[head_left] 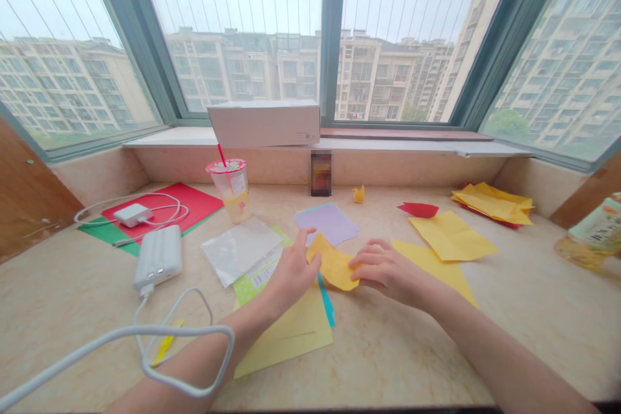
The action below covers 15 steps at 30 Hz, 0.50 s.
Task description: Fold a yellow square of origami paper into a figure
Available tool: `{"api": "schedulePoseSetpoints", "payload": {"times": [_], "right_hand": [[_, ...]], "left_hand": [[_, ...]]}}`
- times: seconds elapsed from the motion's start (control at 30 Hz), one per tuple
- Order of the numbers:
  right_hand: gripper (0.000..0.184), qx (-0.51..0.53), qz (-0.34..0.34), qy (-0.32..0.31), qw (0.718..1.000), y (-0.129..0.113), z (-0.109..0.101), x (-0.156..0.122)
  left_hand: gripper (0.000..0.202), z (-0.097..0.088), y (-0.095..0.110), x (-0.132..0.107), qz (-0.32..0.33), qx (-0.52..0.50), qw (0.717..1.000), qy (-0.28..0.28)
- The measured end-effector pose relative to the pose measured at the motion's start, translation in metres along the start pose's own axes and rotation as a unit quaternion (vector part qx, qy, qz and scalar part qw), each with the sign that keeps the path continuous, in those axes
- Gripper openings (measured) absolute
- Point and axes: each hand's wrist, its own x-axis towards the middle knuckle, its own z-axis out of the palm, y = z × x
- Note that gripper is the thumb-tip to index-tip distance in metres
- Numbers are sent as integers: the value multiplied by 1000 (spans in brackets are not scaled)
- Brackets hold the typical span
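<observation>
A creased piece of yellow origami paper [334,266] is held up between my two hands, above the counter. My left hand [297,266] pinches its left edge, thumb in front and index finger raised behind. The right end is gripped by my right hand [383,272], its fingers curled over the paper. Below and to the left lie pale yellow sheets [291,336] and a strip of blue paper [326,303]. Behind the hands rests a lilac sheet [327,222]. Right of my right hand are flat yellow sheets [453,236].
A cup with a red straw [235,191], a white power bank [159,257] and its looping cable [111,334] stand left. A small folded yellow figure [358,194], a red folded piece [418,209] and a yellow paper pile [495,202] lie farther back. A bottle [594,233] is at right.
</observation>
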Motion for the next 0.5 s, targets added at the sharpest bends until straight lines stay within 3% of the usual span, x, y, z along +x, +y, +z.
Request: {"api": "schedulePoseSetpoints", "payload": {"times": [0.13,0.23,0.3,0.4,0.5], "right_hand": [[17,105,36,-34,993,2,-1,-1],[18,139,56,-43,988,3,-2,-2],[19,140,66,-48,987,4,-1,-2],[18,127,93,-43,987,3,3,0],[18,115,140,-28,983,1,11,3]], "left_hand": [[55,-2,-2,-5,71,232,970,-13],[41,-1,1,-9,178,324,929,-22],[23,0,3,-11,256,333,905,-75],[19,4,2,-13,320,301,884,-162],[20,7,-2,-13,305,234,907,-174]]}}
